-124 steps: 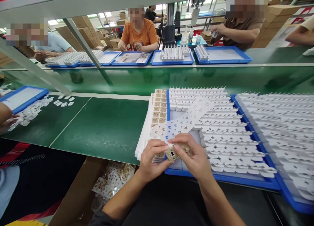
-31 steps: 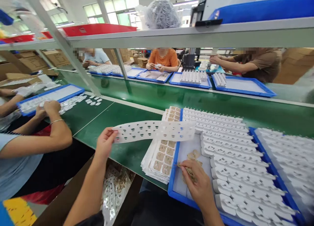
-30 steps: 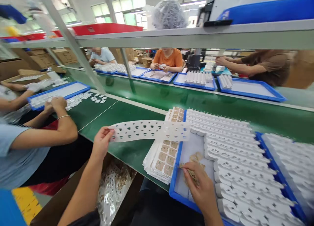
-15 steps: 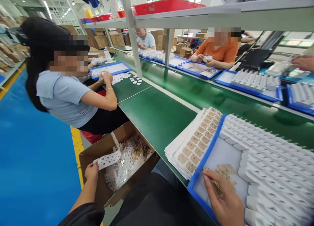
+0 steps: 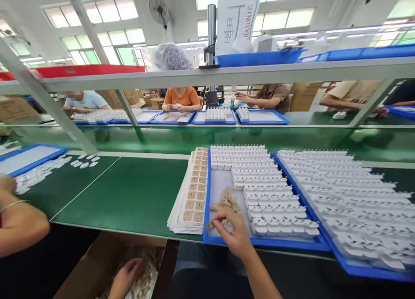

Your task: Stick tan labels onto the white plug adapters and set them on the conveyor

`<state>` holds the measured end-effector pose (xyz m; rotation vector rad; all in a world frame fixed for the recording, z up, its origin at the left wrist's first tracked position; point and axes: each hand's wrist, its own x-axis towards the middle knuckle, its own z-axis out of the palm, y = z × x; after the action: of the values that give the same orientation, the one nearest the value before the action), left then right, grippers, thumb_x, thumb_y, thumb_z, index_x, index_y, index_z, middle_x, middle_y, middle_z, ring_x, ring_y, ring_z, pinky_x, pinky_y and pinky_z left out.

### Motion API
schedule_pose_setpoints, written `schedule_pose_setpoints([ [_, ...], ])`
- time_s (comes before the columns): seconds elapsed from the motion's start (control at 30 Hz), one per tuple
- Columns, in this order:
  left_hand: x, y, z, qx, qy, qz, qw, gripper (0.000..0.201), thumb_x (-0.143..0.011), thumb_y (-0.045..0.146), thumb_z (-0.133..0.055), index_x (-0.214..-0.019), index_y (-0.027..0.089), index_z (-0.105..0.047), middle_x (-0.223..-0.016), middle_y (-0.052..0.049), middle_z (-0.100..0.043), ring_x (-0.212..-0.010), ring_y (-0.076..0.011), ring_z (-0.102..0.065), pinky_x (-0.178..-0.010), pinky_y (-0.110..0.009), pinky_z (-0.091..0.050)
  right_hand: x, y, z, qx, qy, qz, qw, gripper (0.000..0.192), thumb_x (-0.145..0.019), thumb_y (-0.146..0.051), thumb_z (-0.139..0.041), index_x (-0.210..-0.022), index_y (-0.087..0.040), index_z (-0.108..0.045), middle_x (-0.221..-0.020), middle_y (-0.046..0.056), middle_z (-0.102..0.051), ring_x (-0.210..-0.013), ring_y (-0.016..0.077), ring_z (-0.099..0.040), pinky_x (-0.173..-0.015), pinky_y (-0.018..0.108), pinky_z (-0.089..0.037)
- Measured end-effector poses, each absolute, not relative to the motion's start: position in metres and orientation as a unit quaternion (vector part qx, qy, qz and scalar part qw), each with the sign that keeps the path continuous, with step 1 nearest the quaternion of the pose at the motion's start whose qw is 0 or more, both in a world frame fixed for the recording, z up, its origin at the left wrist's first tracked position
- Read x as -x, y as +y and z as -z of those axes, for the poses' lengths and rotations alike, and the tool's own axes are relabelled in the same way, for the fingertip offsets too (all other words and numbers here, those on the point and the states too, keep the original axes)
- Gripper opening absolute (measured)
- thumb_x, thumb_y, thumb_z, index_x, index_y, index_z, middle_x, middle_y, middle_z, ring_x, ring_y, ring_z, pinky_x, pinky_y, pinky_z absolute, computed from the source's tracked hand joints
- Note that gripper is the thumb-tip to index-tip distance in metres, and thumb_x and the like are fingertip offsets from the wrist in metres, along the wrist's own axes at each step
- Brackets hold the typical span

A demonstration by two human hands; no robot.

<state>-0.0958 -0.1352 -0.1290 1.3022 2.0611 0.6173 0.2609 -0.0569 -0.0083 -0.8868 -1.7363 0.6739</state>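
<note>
"Any word on the grip, from left to right?"

"With the left hand (image 5: 128,275), hanging over scraps (image 5: 147,275) in a box (image 5: 87,264); too blurred there, so cannot tell whether holding anything. With the right hand (image 5: 227,230), pinching a tan piece (image 5: 210,225) between thumb and forefinger, poking out left of the fingertips, by the near left corner of a tray (image 5: 207,195). Just beyond, in the same tray, a loose pile (image 5: 227,199) of similar pieces."

"And on the surface?"

"At left on the green bench (image 5: 129,182), another tray (image 5: 42,161), then white parts (image 5: 42,173). Next, stacked sheets (image 5: 191,195) just beside the first tray; then cases (image 5: 275,204) in rows within it. At right, a third tray (image 5: 356,269), also full of cases."

"And the room?"

"On the shelf (image 5: 194,77), red bin (image 5: 87,70), bag (image 5: 171,56), blue bin (image 5: 259,58). On the far side, co-workers in light blue (image 5: 87,100), orange (image 5: 181,99) and brown (image 5: 275,96)."
</note>
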Motion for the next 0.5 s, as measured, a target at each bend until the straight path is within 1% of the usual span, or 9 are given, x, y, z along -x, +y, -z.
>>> schedule_pose_setpoints([
  [0.07, 0.065, -0.113, 0.099, -0.569, 0.682, -0.187, 0.42, 0.045, -0.067, 0.067, -0.067, -0.074, 0.024, -0.074, -0.08, -0.004, -0.077, -0.089, -0.0339, -0.072, -0.083, -0.04, -0.055, -0.266, -0.068, 0.013, 0.37, -0.713, -0.296, 0.517, 0.011, -0.092, -0.023, -0.059, -0.084, -0.022, -0.064, -0.076, 0.002, -0.068, -0.07, 0.0162, -0.065, -0.066, 0.026, -0.051],
  [0.1, 0.049, -0.105, 0.078, -0.604, 0.617, -0.168, 0.475, 0.048, -0.074, 0.068, -0.062, -0.083, 0.022, -0.076, -0.085, -0.005, -0.077, -0.087, -0.0312, -0.071, -0.083, -0.039, -0.054, -0.27, -0.072, 0.015, 0.371, -0.708, -0.298, 0.522, 0.011, -0.092, -0.024, -0.059, -0.083, -0.022, -0.064, -0.076, 0.002, -0.068, -0.07, 0.0164, -0.065, -0.067, 0.026, -0.051],
  [0.17, 0.014, -0.092, 0.032, -0.655, 0.482, -0.137, 0.565, 0.049, -0.085, 0.062, -0.057, -0.105, 0.02, -0.075, -0.086, -0.006, -0.076, -0.084, -0.0249, -0.071, -0.082, -0.034, -0.053, -0.278, -0.076, 0.018, 0.37, -0.694, -0.302, 0.538, 0.01, -0.092, -0.025, -0.059, -0.085, -0.022, -0.065, -0.077, 0.002, -0.069, -0.071, 0.0172, -0.065, -0.068, 0.027, -0.051],
  [0.23, -0.023, -0.077, -0.009, -0.702, 0.381, -0.137, 0.585, 0.045, -0.088, 0.056, -0.059, -0.105, 0.017, -0.074, -0.089, -0.007, -0.075, -0.078, -0.0208, -0.07, -0.079, -0.031, -0.054, -0.286, -0.078, 0.022, 0.36, -0.678, -0.315, 0.559, 0.011, -0.093, -0.028, -0.059, -0.086, -0.023, -0.066, -0.078, 0.003, -0.069, -0.071, 0.0181, -0.065, -0.068, 0.028, -0.052],
  [0.27, -0.043, -0.067, -0.025, -0.73, 0.362, -0.154, 0.559, 0.043, -0.089, 0.054, -0.058, -0.104, 0.017, -0.074, -0.094, -0.008, -0.075, -0.076, -0.0193, -0.07, -0.077, -0.03, -0.054, -0.29, -0.079, 0.024, 0.352, -0.67, -0.325, 0.567, 0.012, -0.093, -0.03, -0.059, -0.087, -0.022, -0.067, -0.078, 0.004, -0.069, -0.071, 0.0186, -0.066, -0.067, 0.029, -0.052],
  [0.3, -0.063, -0.055, -0.036, -0.765, 0.368, -0.176, 0.498, 0.039, -0.092, 0.049, -0.055, -0.104, 0.016, -0.073, -0.095, -0.008, -0.075, -0.08, -0.0192, -0.07, -0.079, -0.029, -0.054, -0.293, -0.079, 0.027, 0.344, -0.665, -0.333, 0.573, 0.014, -0.093, -0.031, -0.059, -0.087, -0.022, -0.067, -0.078, 0.004, -0.069, -0.071, 0.019, -0.066, -0.067, 0.029, -0.052],
  [0.37, -0.105, -0.026, -0.046, -0.819, 0.432, -0.222, 0.306, 0.03, -0.094, 0.036, -0.053, -0.111, 0.019, -0.07, -0.104, -0.008, -0.074, -0.092, -0.02, -0.069, -0.084, -0.03, -0.055, -0.297, -0.079, 0.032, 0.333, -0.663, -0.341, 0.577, 0.017, -0.093, -0.034, -0.058, -0.086, -0.022, -0.068, -0.077, 0.005, -0.069, -0.07, 0.0195, -0.066, -0.065, 0.029, -0.052],
  [0.43, -0.143, 0.005, -0.044, -0.818, 0.467, -0.242, 0.233, 0.035, -0.091, 0.024, -0.054, -0.125, 0.02, -0.063, -0.125, -0.01, -0.067, -0.11, -0.0233, -0.064, -0.093, -0.036, -0.053, -0.299, -0.079, 0.037, 0.329, -0.67, -0.338, 0.573, 0.019, -0.094, -0.035, -0.058, -0.086, -0.021, -0.068, -0.076, 0.005, -0.069, -0.07, 0.0196, -0.066, -0.065, 0.029, -0.052],
  [0.5, -0.174, 0.032, -0.036, -0.819, 0.487, -0.246, 0.179, 0.047, -0.083, 0.017, -0.063, -0.129, 0.022, -0.059, -0.14, -0.011, -0.056, -0.131, -0.0275, -0.05, -0.108, -0.043, -0.044, -0.299, -0.078, 0.041, 0.324, -0.678, -0.334, 0.569, 0.019, -0.094, -0.034, -0.058, -0.085, -0.021, -0.068, -0.075, 0.005, -0.068, -0.069, 0.0192, -0.066, -0.064, 0.028, -0.052],
])
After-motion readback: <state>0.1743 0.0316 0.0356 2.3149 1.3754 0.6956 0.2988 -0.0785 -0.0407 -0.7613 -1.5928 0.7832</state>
